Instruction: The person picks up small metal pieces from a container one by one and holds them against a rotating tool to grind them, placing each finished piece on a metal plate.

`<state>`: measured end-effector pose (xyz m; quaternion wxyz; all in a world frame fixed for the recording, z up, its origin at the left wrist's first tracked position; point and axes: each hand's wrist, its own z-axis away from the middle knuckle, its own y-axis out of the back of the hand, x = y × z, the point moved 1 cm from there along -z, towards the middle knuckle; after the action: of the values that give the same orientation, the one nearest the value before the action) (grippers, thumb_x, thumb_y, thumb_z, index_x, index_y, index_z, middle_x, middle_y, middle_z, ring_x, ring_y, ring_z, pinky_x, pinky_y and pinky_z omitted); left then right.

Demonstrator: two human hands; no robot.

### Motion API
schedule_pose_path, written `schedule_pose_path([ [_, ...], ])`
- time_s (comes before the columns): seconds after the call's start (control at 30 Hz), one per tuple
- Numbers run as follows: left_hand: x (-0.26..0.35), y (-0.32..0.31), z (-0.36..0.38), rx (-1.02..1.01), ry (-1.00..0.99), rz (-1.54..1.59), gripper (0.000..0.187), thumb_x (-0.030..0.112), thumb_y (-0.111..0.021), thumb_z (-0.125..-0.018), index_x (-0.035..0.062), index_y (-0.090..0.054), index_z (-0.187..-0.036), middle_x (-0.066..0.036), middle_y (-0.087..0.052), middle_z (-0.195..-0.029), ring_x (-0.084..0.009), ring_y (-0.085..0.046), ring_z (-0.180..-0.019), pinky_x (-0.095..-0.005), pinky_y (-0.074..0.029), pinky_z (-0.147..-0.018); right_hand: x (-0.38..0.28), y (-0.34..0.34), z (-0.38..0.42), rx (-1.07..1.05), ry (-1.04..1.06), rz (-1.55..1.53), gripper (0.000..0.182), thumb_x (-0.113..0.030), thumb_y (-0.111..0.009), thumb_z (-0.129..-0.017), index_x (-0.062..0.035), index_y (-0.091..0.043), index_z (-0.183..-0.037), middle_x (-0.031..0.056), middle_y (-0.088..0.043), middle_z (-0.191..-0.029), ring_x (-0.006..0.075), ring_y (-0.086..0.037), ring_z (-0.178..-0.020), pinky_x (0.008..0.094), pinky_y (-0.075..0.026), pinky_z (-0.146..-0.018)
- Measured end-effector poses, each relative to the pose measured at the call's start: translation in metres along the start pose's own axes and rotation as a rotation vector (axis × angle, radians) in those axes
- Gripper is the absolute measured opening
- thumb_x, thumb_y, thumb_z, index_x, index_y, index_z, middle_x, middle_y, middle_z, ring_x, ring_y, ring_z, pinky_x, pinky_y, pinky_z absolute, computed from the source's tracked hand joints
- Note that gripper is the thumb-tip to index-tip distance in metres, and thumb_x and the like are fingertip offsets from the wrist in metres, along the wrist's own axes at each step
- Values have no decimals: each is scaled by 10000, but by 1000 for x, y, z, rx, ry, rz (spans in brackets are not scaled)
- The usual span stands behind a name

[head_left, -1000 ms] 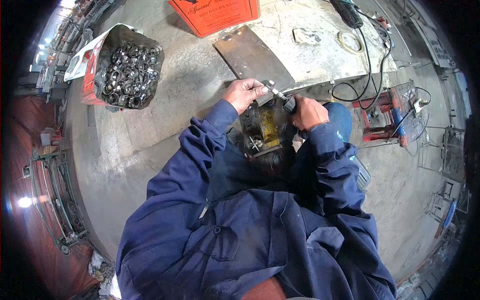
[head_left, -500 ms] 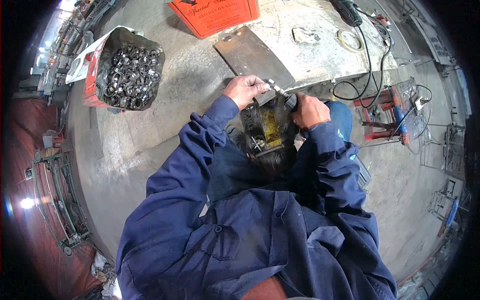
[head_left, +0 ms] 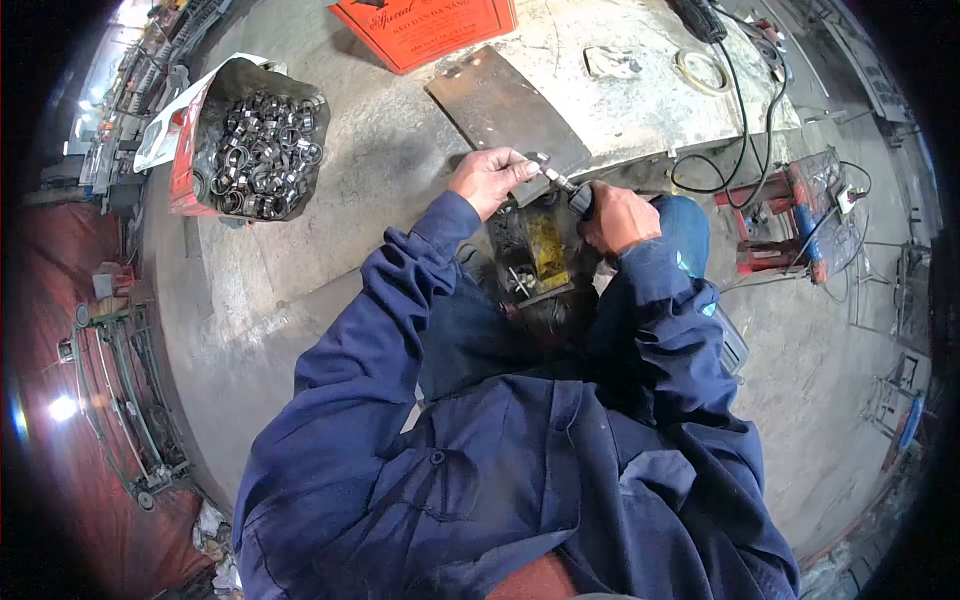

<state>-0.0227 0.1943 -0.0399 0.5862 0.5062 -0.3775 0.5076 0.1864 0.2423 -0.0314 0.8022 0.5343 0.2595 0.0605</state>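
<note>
My left hand (head_left: 490, 182) is closed, thumb and forefinger pinched on a small metal clamp (head_left: 541, 160) at the end of a bit. My right hand (head_left: 622, 222) wraps round a drill (head_left: 580, 200) whose black chuck points up and left toward the left fingertips. Most of the drill's body is hidden by the hand and sleeve; a dark block (head_left: 734, 345) beside the right forearm may be its battery. Below the hands, between the knees, stands a grimy metal fixture with a yellow part (head_left: 548, 250). Directly beyond them lies a flat metal plate (head_left: 505, 105).
To the left, a cut-open red tin (head_left: 185, 165) holds many metal ring clamps (head_left: 265, 150). An orange-red can (head_left: 430, 35) stands ahead. A corded black tool (head_left: 697, 18), its looping cable (head_left: 745, 140) and a tape roll (head_left: 703, 72) are front right. A red metal stand (head_left: 765, 225) is at right.
The view has shifted slightly. Both hands keep nearly the same position at the drill's tip and chuck, and the small clamp end appears turned a little.
</note>
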Motion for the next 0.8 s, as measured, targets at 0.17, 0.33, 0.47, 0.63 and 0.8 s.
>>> schedule_pose_path([
  [0.17,6,1,3,10,-12,-34,254,288,-656,-848,35,-659,-863,28,-614,-749,-54,-500,-719,-236,-421,-680,-3,2,4,-25,62,-16,353,-218,-661,-662,-75,-596,-978,182,-643,-896,358,-607,-890,442,-486,-740],
  [0.33,4,1,6,41,-21,-58,247,283,-662,-844,36,-660,-858,30,-612,-740,-50,-497,-706,-235,-420,-663,-2,1,2,-36,65,-19,353,-219,-661,-658,-72,-594,-973,185,-641,-889,360,-607,-883,440,-486,-740],
  [0.47,0,1,6,44,-10,7,233,265,-669,-843,32,-658,-849,40,-603,-740,-44,-495,-705,-220,-418,-659,-7,7,5,-31,42,-17,354,-213,-663,-654,-68,-593,-969,184,-642,-883,362,-608,-877,441,-487,-741],
  [0.63,-6,2,10,41,-40,38,237,266,-672,-843,30,-653,-849,48,-594,-748,-42,-493,-715,-214,-417,-667,-9,9,8,-51,65,-21,358,-217,-668,-651,-64,-594,-967,193,-641,-875,368,-611,-868,447,-488,-724],
  [0.8,-12,-2,12,60,-40,72,209,247,-677,-840,40,-653,-851,52,-589,-752,-34,-479,-711,-210,-408,-655,-10,9,10,-36,61,-49,352,-219,-669,-650,-57,-596,-954,202,-638,-855,373,-612,-858,451,-489,-714],
])
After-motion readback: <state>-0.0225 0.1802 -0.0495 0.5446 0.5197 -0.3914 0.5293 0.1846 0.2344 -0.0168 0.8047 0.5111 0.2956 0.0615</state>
